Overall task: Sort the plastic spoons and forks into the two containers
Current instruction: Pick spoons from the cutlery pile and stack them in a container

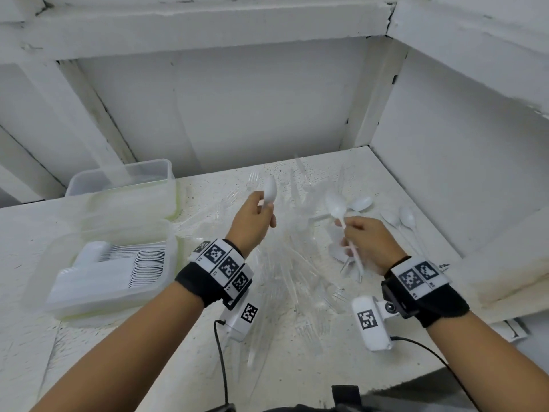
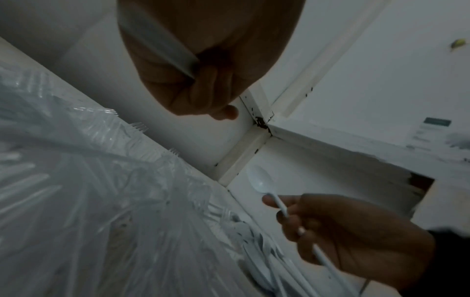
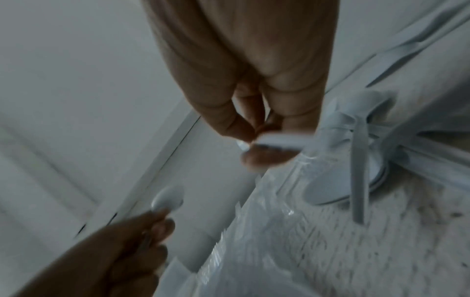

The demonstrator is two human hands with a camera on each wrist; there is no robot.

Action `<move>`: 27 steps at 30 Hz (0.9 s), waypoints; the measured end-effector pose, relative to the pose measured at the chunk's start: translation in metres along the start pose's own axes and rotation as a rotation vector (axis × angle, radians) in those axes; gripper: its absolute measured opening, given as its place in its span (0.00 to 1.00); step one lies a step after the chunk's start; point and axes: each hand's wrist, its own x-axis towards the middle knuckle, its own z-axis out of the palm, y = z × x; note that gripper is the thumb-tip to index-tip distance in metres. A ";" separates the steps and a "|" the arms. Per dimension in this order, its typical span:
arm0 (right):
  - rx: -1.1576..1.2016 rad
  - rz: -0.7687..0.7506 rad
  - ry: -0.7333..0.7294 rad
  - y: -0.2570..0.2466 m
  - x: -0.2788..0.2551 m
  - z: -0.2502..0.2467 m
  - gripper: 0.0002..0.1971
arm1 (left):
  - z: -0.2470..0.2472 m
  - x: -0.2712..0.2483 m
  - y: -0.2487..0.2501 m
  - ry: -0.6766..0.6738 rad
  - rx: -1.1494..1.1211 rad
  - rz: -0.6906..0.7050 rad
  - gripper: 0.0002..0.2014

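Observation:
My left hand (image 1: 258,217) grips a white plastic spoon (image 1: 269,190) by its handle, bowl up, above the table's middle. In the left wrist view that handle (image 2: 162,46) runs into the curled fingers. My right hand (image 1: 361,233) pinches a second white spoon (image 1: 335,207), its bowl raised and its handle running down through the fingers; this spoon (image 2: 260,181) also shows in the left wrist view. A heap of clear plastic forks (image 1: 297,263) covers the table between my arms. Loose white spoons (image 1: 407,217) lie at the right. The near container (image 1: 113,304) at the left holds stacked white spoons.
A second clear container (image 1: 124,176) stands behind the first, against the back wall. White walls (image 1: 460,114) close the table at the back and right. A raised white ledge (image 1: 511,281) runs along the right side. Cables (image 1: 221,352) trail from both wrist cameras.

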 end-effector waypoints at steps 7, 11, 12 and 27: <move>-0.682 0.173 0.170 0.014 0.028 -0.021 0.18 | 0.028 0.007 0.006 -0.149 0.235 -0.030 0.15; -0.751 0.177 0.161 0.019 0.035 -0.019 0.18 | 0.044 0.010 0.008 -0.248 0.348 -0.012 0.18; -0.753 0.186 0.161 0.019 0.035 -0.020 0.17 | 0.048 0.012 0.007 -0.268 0.397 0.004 0.18; -0.373 0.016 0.238 0.028 0.031 -0.041 0.13 | 0.103 0.006 0.007 -0.632 1.012 0.128 0.08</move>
